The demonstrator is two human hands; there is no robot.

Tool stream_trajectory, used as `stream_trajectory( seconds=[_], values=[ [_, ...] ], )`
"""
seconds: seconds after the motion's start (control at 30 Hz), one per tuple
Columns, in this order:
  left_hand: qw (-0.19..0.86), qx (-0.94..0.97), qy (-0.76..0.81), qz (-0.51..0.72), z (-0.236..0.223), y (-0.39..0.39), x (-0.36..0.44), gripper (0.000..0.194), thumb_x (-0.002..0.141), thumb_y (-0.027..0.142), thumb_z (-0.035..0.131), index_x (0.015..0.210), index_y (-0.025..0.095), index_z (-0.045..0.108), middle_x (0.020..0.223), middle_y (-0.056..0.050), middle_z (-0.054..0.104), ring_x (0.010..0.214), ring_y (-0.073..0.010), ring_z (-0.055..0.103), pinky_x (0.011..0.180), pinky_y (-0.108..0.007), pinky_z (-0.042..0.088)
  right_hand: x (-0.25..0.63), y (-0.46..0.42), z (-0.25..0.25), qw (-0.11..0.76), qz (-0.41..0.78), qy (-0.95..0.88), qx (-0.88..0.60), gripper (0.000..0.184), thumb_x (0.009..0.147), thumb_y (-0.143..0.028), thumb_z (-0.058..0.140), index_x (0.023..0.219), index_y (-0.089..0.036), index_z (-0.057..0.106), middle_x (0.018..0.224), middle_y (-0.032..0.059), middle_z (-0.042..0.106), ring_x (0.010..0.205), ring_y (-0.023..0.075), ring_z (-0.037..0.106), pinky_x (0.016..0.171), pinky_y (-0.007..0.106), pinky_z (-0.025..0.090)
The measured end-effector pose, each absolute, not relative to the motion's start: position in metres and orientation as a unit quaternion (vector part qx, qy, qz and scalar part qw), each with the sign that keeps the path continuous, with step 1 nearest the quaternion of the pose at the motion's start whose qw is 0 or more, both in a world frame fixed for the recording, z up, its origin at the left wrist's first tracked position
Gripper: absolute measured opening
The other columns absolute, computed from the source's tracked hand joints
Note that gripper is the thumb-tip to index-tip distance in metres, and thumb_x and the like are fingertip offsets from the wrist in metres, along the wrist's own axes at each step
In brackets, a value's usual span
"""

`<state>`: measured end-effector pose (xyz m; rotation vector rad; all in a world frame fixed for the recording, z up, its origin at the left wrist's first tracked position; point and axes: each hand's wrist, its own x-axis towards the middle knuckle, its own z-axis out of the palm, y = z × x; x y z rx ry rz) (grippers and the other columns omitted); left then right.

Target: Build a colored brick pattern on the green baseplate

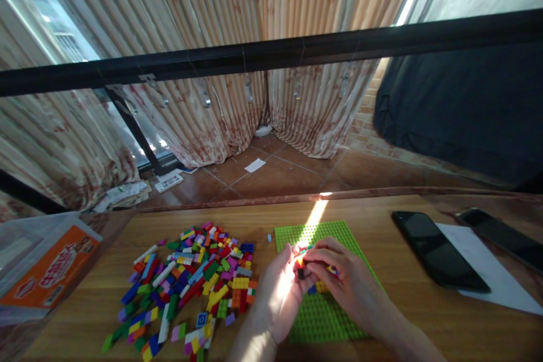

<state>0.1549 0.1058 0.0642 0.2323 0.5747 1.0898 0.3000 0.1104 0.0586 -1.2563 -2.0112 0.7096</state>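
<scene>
My left hand [278, 288] and my right hand [343, 277] meet over a green studded baseplate [326, 317] on the wooden table. Both hands have their fingers closed together on a small cluster of coloured bricks [302, 263] that sits on or just above the plate; I cannot tell which. A few more bricks show under my right hand. To the left of my hands lies a big loose pile of coloured bricks [190, 283]. A strip of sunlight crosses the plate and my left fingers.
A plastic box with an orange label [40, 268] stands at the left table edge. Two dark phones [439, 249] [504, 237] and a white sheet [487, 271] lie at the right. A single small blue brick [269, 237] lies beside the plate. Beyond the table are a black rail and curtains.
</scene>
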Motion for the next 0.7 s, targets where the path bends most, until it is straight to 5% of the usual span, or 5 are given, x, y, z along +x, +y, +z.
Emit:
stream_trajectory(
  seconds=[0.2,0.37,0.5,0.7],
  values=[
    [0.73,0.208,0.419,0.498,0.057,0.107,0.148,0.025,0.075,0.019,0.064,0.099,0.01,0.064,0.091,-0.012,0.067,0.076,-0.0158,0.064,0.072,-0.028,0.052,0.303,0.109,0.061,0.365,0.291,-0.708,-0.53,0.024,0.093,-0.033,0.043,0.087,-0.021,0.064,0.085,0.0034,0.066,0.078,0.0163,0.062,0.068,0.026,0.048],
    [0.487,0.437,0.623,0.43,0.049,0.118,0.112,0.03,0.079,0.022,0.052,0.105,0.014,0.065,0.091,-0.009,0.07,0.055,-0.0124,0.059,0.056,-0.027,0.049,0.311,0.113,0.051,0.348,0.314,-0.671,-0.575,0.022,0.088,-0.033,0.047,0.088,-0.021,0.065,0.078,0.0019,0.069,0.07,0.0164,0.063,0.061,0.026,0.047],
    [0.284,0.562,0.688,0.36,0.054,0.124,0.079,0.027,0.077,0.014,0.047,0.088,0.018,0.072,0.092,-0.006,0.072,0.087,-0.0188,0.065,0.083,-0.03,0.048,0.318,0.115,0.042,0.332,0.284,-0.69,-0.578,0.018,0.082,-0.027,0.051,0.086,-0.022,0.068,0.081,0.0024,0.07,0.071,0.0166,0.064,0.064,0.027,0.048],
    [0.25,0.574,0.711,0.32,0.061,0.126,0.067,0.029,0.071,0.007,0.045,0.066,0.019,0.071,0.089,-0.004,0.072,0.089,-0.0195,0.064,0.087,-0.033,0.046,0.321,0.117,0.042,0.28,0.242,-0.745,-0.555,0.022,0.079,-0.016,0.048,0.083,-0.022,0.069,0.083,0.0034,0.068,0.072,0.0169,0.064,0.065,0.028,0.048]
  ],
)
